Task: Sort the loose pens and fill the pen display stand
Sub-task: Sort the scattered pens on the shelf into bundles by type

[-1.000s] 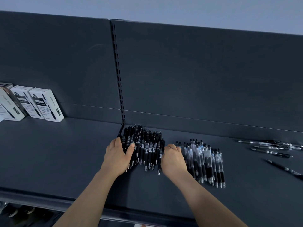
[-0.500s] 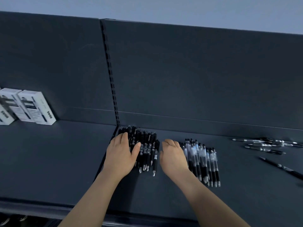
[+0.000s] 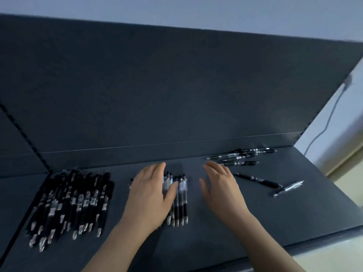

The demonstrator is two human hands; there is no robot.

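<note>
Head view: the black pen pile (image 3: 70, 205) lies squared and released at the shelf's (image 3: 196, 242) left, so sorting moves on. The left grip (image 3: 151, 195) has shifted onto the clear-barrelled pen row (image 3: 181, 201), fingers flat and straight; the right grip (image 3: 222, 185) hovers spread, empty. Slim, blurred loose pens (image 3: 241, 156) wait unsorted far right.

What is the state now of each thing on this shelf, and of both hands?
black pens, lying side by side in one dense group
clear pens, lying in a neat row, partly under the left hand
left hand, open, flat on the clear pens
right hand, open, holds nothing
loose pens, scattered by the back wall, unsorted
single black pen, lying alone, slanted
single clear pen, lying alone, slanted
</note>
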